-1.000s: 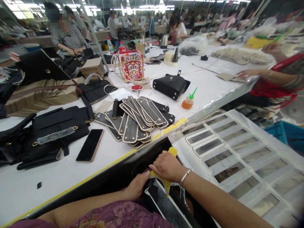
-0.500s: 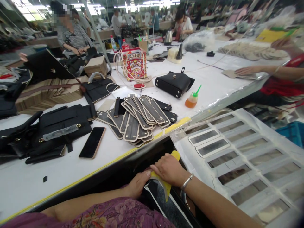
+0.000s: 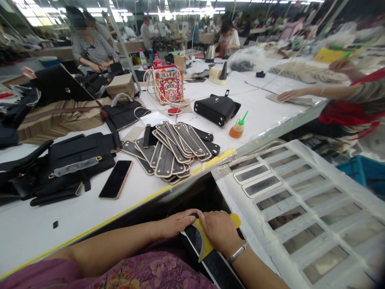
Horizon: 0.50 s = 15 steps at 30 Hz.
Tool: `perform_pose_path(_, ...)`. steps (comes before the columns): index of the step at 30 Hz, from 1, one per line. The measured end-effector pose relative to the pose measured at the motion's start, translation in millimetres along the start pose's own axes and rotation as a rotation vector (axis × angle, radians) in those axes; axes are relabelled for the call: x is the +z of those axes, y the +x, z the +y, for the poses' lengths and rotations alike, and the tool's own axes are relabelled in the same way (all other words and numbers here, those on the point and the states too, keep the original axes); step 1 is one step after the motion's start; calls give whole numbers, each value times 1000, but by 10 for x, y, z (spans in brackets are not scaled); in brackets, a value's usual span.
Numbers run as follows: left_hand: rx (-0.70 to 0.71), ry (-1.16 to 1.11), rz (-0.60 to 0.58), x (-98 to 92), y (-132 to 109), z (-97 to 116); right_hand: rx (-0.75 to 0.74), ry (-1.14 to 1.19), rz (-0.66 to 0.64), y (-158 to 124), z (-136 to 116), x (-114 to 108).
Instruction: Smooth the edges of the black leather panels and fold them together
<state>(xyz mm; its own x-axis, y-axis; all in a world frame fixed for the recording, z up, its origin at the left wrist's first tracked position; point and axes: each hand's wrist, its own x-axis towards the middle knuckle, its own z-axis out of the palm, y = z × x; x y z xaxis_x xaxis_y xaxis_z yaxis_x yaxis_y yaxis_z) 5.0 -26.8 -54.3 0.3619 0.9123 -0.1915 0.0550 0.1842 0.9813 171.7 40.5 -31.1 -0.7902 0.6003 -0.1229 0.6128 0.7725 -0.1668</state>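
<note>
Yellow plastic scraper [image 3: 203,247] clasped in right hand [image 3: 221,233], edge pressed on long dark white-edged strip [image 3: 212,263] across lap, below white table [image 3: 90,212] edge | left hand [image 3: 177,222] flat, fingertips apparently pinning strip's end steady, gripping nothing

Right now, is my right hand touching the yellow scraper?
Touching. The head view shows the right hand gripping the yellow scraper, its fingers folded over the top, with yellow showing on both sides of the hand.

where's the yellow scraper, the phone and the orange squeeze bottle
yellow scraper [image 3: 204,245]: head view, on its lower blade below the hand
phone [image 3: 116,179]: head view, middle of its dark screen
orange squeeze bottle [image 3: 236,131]: head view, on its orange body
</note>
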Motion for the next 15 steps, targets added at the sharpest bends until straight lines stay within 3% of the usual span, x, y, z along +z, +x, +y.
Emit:
perform_pose_path(6, -76, 24, -90, -116, -31, -6, 29, -49, -60, -57, -110, -44)
perform_pose_path(11, -324, -322, -180, -292, -30, -11, 75, -91, -148, -152, -58, -93)
perform_pose_path(13, -332, -363, -159, -326, -9, -35, 172, 51, -100, -218, -8, -179)
perform_pose_path(15, -296, -358, -144, -343, 4, -68, 304, 361, 63, -257, -1, -311)
